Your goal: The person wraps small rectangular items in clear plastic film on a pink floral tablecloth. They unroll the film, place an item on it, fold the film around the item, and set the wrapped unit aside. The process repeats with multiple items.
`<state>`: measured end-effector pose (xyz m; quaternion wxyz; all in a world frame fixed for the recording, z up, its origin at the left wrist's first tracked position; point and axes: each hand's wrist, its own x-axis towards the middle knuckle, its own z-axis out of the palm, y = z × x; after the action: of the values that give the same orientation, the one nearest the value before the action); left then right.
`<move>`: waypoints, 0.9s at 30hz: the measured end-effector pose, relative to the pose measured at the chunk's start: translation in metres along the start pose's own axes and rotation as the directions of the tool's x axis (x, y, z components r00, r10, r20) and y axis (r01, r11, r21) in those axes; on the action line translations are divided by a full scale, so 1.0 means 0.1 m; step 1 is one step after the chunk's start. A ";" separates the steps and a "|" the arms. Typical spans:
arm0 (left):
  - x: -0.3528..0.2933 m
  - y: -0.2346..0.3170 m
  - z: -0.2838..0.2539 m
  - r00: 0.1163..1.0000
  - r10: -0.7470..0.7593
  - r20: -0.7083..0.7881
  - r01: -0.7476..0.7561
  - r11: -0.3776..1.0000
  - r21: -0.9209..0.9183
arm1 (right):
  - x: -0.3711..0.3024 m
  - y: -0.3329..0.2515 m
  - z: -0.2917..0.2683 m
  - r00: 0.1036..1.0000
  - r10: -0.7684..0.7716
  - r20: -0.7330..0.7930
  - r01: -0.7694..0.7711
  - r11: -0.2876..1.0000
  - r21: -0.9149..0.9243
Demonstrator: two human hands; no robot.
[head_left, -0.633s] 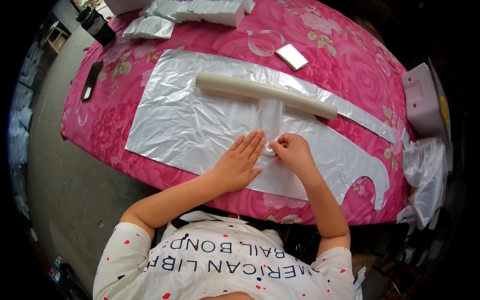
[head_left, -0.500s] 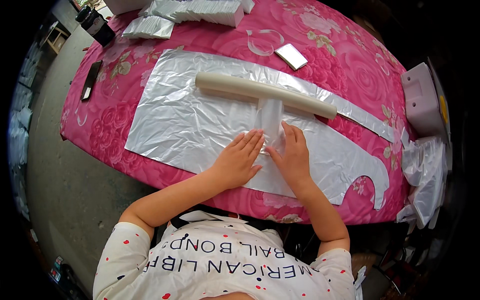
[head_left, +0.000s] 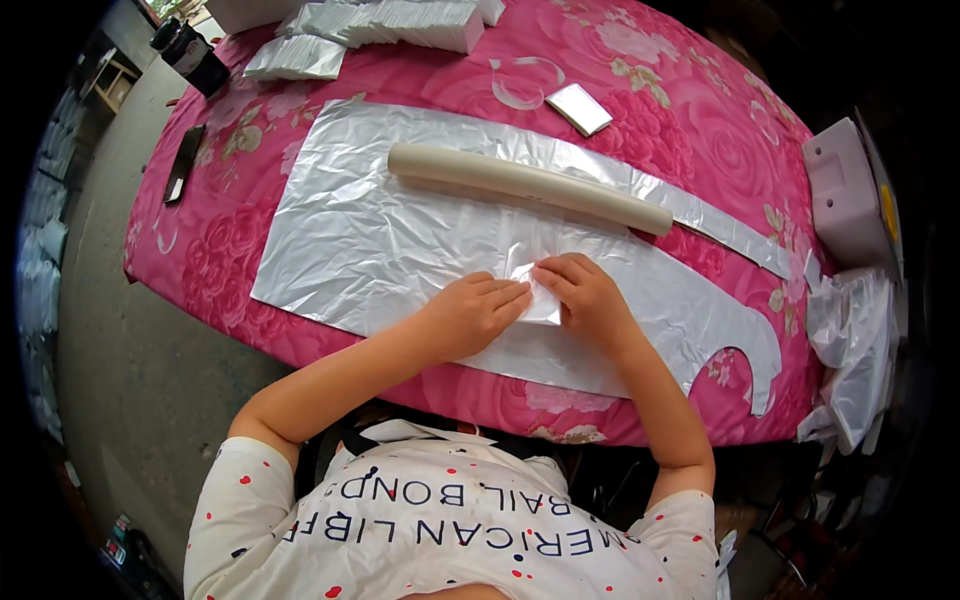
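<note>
A small folded piece of clear plastic film (head_left: pixel 541 309) lies on the silvery plastic sheet (head_left: pixel 340 230) in front of me. My left hand (head_left: pixel 472 314) is at its left side, fingers pressed together and their tips on the film. My right hand (head_left: pixel 590 298) pinches the film's upper right part between thumb and fingers. Beyond both hands a long beige tube (head_left: pixel 530 187) rests slantwise across the sheet, not touched by either hand.
Pink flowered cloth (head_left: pixel 690 140) covers the table. Stacks of folded white packets (head_left: pixel 400 25) stand at the back left, near a dark bottle (head_left: pixel 188 55). A phone (head_left: pixel 183 163) lies at the left, a small silvery packet (head_left: pixel 579 108) behind the tube. Clear bags (head_left: pixel 855 340) hang at the right.
The film strip that reached up to the tube is now folded down into a shorter piece. My right hand has curled its fingers into a pinch; my left fingers have drawn down and closed.
</note>
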<state>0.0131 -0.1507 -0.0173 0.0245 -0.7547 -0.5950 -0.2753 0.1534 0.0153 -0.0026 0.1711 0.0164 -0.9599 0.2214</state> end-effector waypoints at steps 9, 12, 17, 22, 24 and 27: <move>-0.21 0.13 -0.10 0.991 -0.122 0.058 0.131 0.969 -0.210 | -0.26 -0.31 0.08 0.986 0.123 -0.112 -0.102 0.978 0.181; -0.12 0.12 -0.09 0.923 -0.365 0.124 0.386 0.873 -0.299 | -0.19 -0.33 0.02 0.874 0.485 0.042 -0.462 0.800 0.383; 0.14 0.05 -0.05 0.685 -0.711 0.159 0.701 0.583 -0.410 | 0.14 -0.22 -0.10 0.576 0.737 0.354 -0.802 0.425 0.419; 0.25 -0.03 -0.10 0.559 -0.781 0.277 0.793 0.407 -0.453 | 0.25 -0.09 -0.12 0.471 0.727 0.499 -0.875 0.310 0.373; 0.28 -0.01 -0.15 0.517 -0.796 0.314 0.814 0.344 -0.468 | 0.27 -0.07 -0.13 0.456 0.725 0.516 -0.885 0.304 0.353; 0.19 0.03 -0.02 0.791 -0.605 -0.086 0.581 0.788 -0.201 | 0.28 -0.05 -0.12 0.444 0.722 0.531 -0.893 0.305 0.331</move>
<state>0.0178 -0.1357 -0.0062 -0.0821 -0.5063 -0.7740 -0.3713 0.1314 0.0170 0.0193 -0.1183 -0.3916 -0.7296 0.5480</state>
